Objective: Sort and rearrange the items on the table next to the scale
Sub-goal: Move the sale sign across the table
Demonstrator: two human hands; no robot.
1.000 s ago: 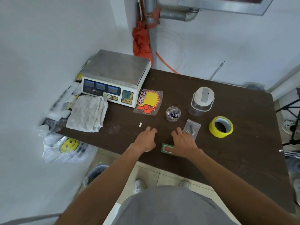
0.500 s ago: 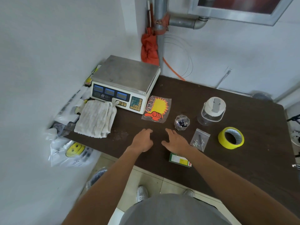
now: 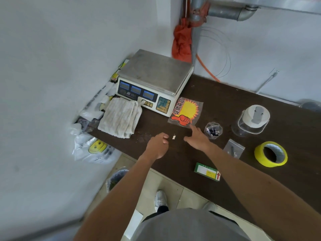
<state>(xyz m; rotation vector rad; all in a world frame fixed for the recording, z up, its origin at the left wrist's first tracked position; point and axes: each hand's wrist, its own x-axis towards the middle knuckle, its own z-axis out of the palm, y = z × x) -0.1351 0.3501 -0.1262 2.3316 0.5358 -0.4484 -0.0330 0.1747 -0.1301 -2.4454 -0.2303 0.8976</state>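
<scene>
Dark brown table (image 3: 225, 94) in a white-walled corner, with the scale (image 3: 154, 70) at its far left end and a cloth (image 3: 119, 117) folded in front of it; a second ago the right hand (image 3: 198, 138) lay on the green box (image 3: 207, 171) near the front edge, and it has since let go and reached forward; the box now lies bare and flat by that edge, so I judge it placed for now; the right hand is open, fingers straight, its forefinger at or just short of the near corner of the sticker packet (image 3: 185, 111) that lies just beside the scale; the packet looks to be the next thing sorted; the left hand (image 3: 157, 145) has barely moved, rests on the table with fingers loosely curled and holds nothing, a white scrap (image 3: 173, 137) just beside it; as for containers, a small clear cup (image 3: 213, 130) right of the right hand holds a few dark small pieces; a clear jar (image 3: 250, 121) with a white lid stands further right, and I cannot tell whether anything is in it; a zip bag (image 3: 233, 148) holds tiny bits too small to name; yellow tape (image 3: 270, 153) lies beyond it.
</scene>
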